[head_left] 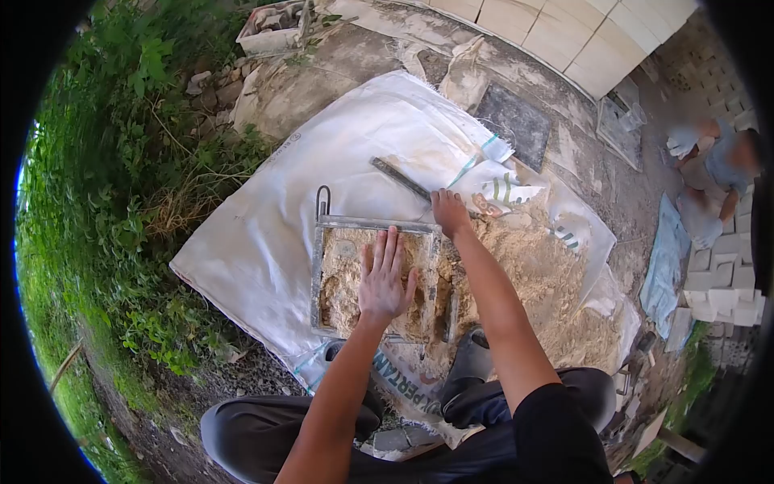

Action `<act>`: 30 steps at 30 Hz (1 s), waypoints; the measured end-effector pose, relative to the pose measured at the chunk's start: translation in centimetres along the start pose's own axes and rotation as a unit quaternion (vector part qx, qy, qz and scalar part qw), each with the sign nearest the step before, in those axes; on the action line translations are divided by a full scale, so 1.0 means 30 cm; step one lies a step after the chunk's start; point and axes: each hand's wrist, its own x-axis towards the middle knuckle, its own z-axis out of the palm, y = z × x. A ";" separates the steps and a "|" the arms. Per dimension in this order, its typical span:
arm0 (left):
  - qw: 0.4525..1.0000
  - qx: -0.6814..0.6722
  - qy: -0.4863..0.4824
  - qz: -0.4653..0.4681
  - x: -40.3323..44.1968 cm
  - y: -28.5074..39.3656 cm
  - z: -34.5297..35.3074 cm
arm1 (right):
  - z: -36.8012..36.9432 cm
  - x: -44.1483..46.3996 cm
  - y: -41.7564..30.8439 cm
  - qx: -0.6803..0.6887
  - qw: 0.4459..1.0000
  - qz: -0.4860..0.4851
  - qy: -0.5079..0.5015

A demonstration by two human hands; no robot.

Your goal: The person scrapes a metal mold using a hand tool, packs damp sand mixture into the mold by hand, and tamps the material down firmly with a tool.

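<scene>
My left hand [387, 278] lies flat with its fingers stretched out, pressed on pale, crumbly sandy material inside a rectangular metal mould frame [317, 278]. A wire loop handle [323, 202] stands out from the frame's far left corner. Just beyond the far right corner, my right hand [450, 211] has its fingers curled over the near end of a flat grey bar [399, 177], which points away to the left. The sandy material [524, 282] also lies in a loose heap right of the frame, beneath my right forearm.
White woven sacks [250, 234] are spread under everything. A dark slab [513, 125] lies beyond them, and a tub of rubble [274, 28] stands at the back left. Green plants [153, 161] border the left. On the right, another person [713, 173] sits near stacked pale blocks [726, 266].
</scene>
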 end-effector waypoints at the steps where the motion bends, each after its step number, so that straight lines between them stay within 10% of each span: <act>1: 1.000 -0.002 -0.002 -0.002 -0.002 -0.001 -0.001 | 0.003 0.005 0.002 -0.002 1.000 -0.008 0.000; 7: 0.999 -0.029 0.026 0.000 -0.019 -0.008 -0.006 | -0.110 0.022 0.031 0.091 0.993 0.066 -0.046; 17: 0.995 -0.048 0.083 0.033 -0.040 -0.061 0.048 | -0.744 -0.169 0.018 0.248 0.936 0.162 0.188; 20: 0.996 -0.049 -0.032 0.062 -0.076 -0.095 -0.020 | -0.929 -0.237 0.000 0.318 0.913 0.171 0.189; 30: 0.969 -0.100 -0.097 -0.205 -0.328 -0.268 -0.144 | -1.074 -0.435 -0.313 0.580 0.777 0.056 0.238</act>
